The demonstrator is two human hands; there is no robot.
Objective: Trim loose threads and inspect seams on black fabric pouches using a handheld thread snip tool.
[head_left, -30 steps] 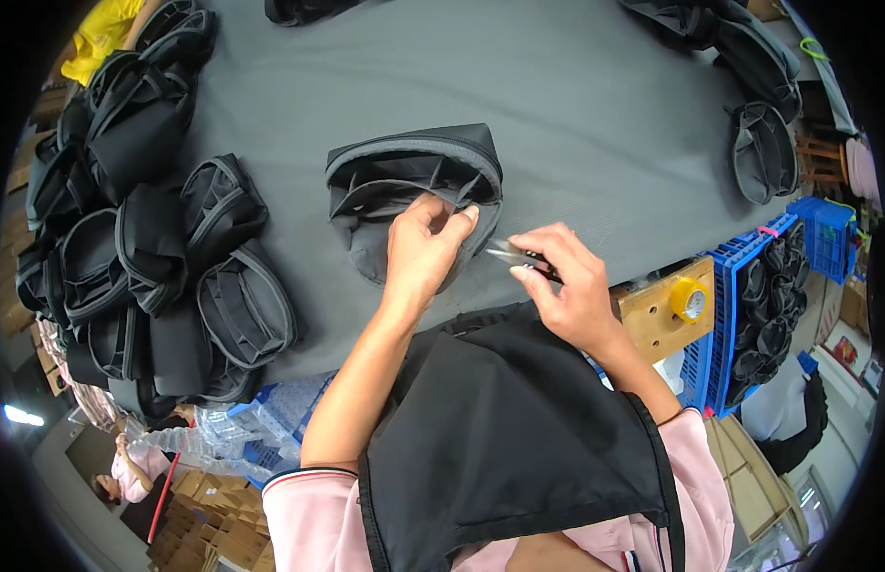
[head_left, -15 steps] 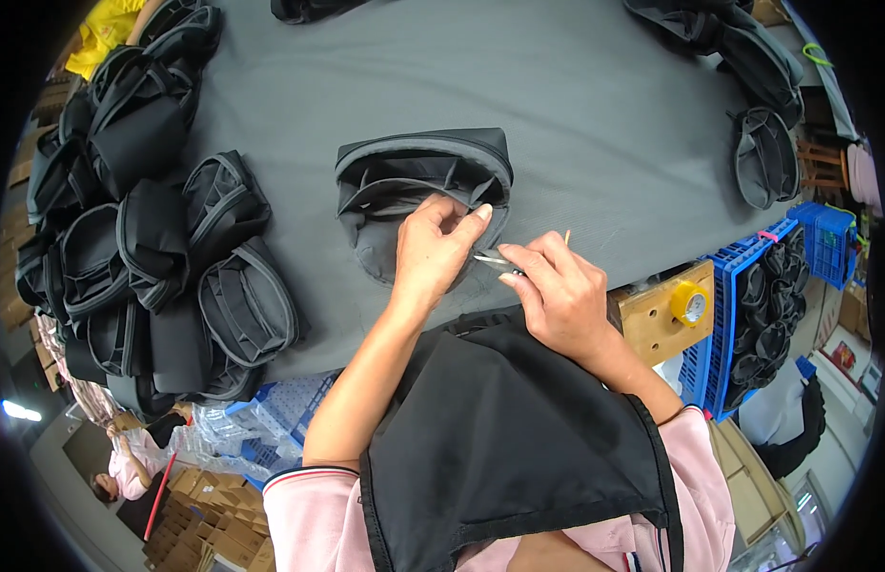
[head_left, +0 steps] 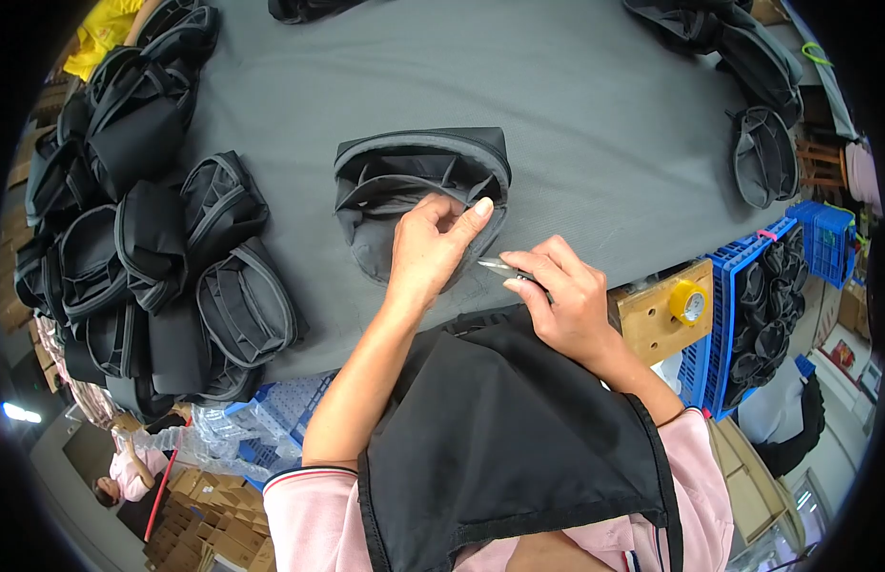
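Note:
An unzipped black pouch (head_left: 366, 235) with inner divider pockets lies on the grey-covered table. My left hand (head_left: 429, 246) pinches the pouch near its right-hand rim, with the thumb on the edge and the other fingers inside, partly hidden. My right hand (head_left: 568, 297) is closed round a pair of thread snips (head_left: 500, 266), its metal blades pointing left toward the pouch's edge. The tips are close to the fabric; whether they touch it I cannot tell.
Several similar black pouches (head_left: 247, 300) are heaped on the table's left, others (head_left: 764, 157) at the far right. A wooden block with a yellow tape roll (head_left: 688, 302) sits beside a blue crate (head_left: 721, 324) of pouches. Another person (head_left: 128, 477) is at lower left.
My right hand has turned slightly and the snips' blades have shifted a little. The left hand and the pouch have barely moved.

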